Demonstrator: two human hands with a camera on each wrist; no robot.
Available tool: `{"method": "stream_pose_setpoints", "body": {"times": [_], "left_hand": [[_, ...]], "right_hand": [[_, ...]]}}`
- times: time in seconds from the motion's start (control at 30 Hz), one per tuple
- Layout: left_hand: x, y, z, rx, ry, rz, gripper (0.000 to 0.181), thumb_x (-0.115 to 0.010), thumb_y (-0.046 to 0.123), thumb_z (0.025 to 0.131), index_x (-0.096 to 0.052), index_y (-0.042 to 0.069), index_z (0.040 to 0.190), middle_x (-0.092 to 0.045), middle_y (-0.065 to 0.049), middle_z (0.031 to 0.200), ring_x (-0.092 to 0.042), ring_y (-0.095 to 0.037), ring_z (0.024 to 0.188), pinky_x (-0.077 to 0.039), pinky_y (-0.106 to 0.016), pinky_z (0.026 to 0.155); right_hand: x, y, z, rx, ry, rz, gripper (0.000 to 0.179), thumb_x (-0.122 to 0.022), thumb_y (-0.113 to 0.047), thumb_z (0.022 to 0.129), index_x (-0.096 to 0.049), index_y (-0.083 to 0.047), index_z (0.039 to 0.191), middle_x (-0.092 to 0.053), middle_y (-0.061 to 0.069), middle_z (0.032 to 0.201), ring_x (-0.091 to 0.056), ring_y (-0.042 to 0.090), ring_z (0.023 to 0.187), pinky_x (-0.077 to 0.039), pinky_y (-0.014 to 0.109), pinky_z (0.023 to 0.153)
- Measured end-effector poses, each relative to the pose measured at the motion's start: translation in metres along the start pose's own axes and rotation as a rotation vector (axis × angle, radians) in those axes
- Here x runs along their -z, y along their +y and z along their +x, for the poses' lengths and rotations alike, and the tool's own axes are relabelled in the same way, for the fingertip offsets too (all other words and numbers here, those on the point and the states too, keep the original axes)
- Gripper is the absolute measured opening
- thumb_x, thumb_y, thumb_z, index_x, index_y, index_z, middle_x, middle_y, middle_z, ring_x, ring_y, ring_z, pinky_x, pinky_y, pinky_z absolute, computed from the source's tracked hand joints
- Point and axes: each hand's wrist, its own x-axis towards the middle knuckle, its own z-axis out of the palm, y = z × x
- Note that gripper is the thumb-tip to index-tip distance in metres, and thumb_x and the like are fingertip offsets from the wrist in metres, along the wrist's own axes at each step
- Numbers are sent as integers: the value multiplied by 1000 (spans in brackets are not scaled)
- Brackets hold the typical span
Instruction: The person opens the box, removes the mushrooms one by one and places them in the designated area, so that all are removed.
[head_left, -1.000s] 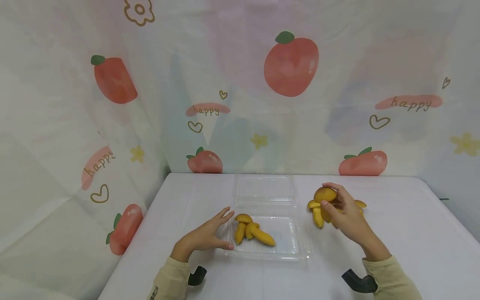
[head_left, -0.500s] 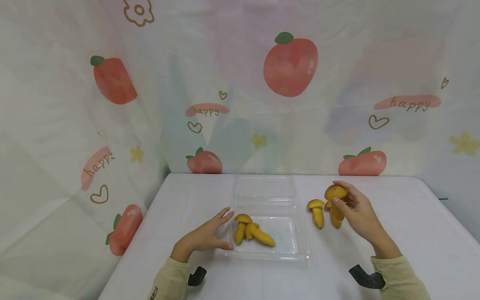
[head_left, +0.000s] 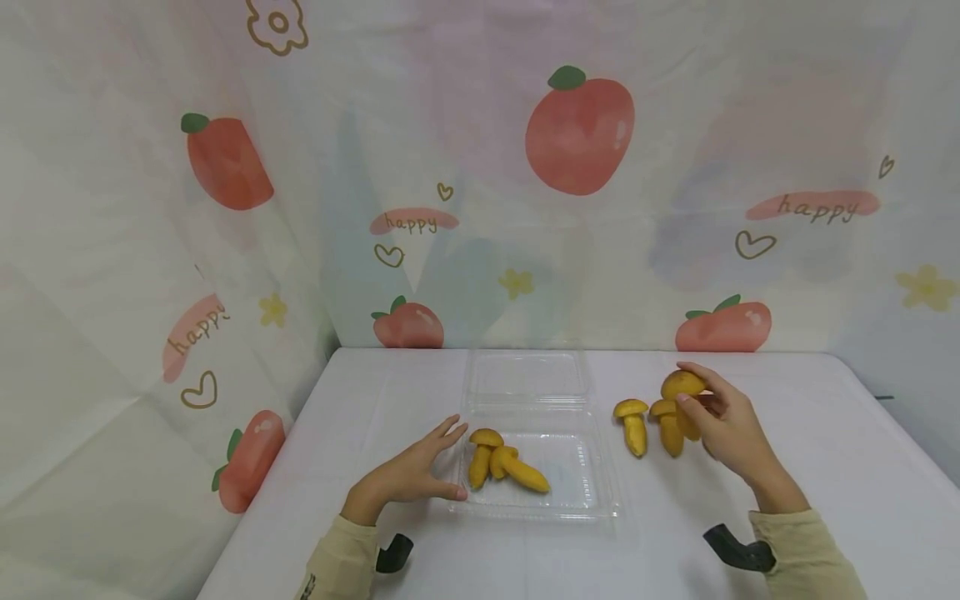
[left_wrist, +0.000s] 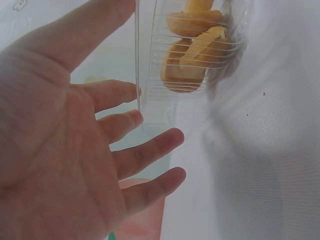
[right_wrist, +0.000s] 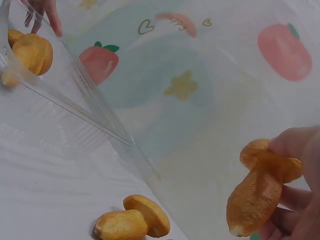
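In the head view my right hand (head_left: 723, 425) grips a yellow-brown mushroom (head_left: 682, 385) upright, fingers and thumb around its cap and stem. In the right wrist view this mushroom (right_wrist: 255, 197) hangs stem down from the fingers. Two similar mushrooms stand just left of that hand: one mushroom (head_left: 634, 429) apart, another mushroom (head_left: 670, 433) partly overlapped by the held one. My left hand (head_left: 408, 471) spreads its fingers along the left rim of a clear plastic clamshell box (head_left: 573, 500). Inside lie two mushrooms, one short mushroom (head_left: 483, 457) and one tilted mushroom (head_left: 525, 473).
The box's clear lid (head_left: 528, 375) lies folded back toward the rear wall. A white cloth covers the table (head_left: 570, 558). Printed fabric (head_left: 480, 150) with fruit, hearts and flowers hangs behind and at the left.
My right hand has moved to the right with its mushroom, uncovering a standing mushroom to its left. The one glimpsed at its right is now covered by the hand. The left hand stays put.
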Motion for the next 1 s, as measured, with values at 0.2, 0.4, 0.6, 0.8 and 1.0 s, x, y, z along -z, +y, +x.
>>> {"method": "stream_pose_setpoints", "body": {"times": [0.2,0.4,0.6,0.8,1.0], "left_hand": [[-1,-2,1,1,-5,1,101,-84,33,83,-25,10,162,-12,-15,171,-21,-40,156,-28,-63,120],[-1,-1,2,-3,-5,7,101,-84,33,83,-25,11,162,-12,-16,171,-21,-40,156,-29,-64,120],[-1,-1,1,6,-1,10,101,-84,34,83,-25,12,162,-12,-14,171,-22,-39,156,-29,-63,120],[-1,-2,1,11,-1,4,100,-84,34,84,-25,13,162,-12,-14,171,-21,-39,156,-28,-63,120],[-1,-3,0,16,1,-2,99,-83,34,84,-25,13,162,-11,-14,171,-21,-39,156,-28,-63,120]], "right_hand": [[4,7,-3,-21,14,-2,47,-58,-8,102,-47,-1,147,-50,-14,116,-57,-14,88,-55,11,68],[10,9,-3,-33,25,-12,49,-57,-7,102,-44,1,149,-52,-5,119,-55,-17,88,-53,8,68],[17,12,-1,-67,30,-5,51,-56,-8,103,-40,3,150,-52,8,121,-58,-14,83,-53,8,68],[23,14,-2,-89,48,-18,50,-55,-11,104,-40,4,149,-52,4,125,-50,-19,90,-49,2,72],[28,21,-3,-98,105,-62,48,-56,-12,103,-44,5,146,-49,-15,121,-44,-19,97,-42,-3,76]]}}
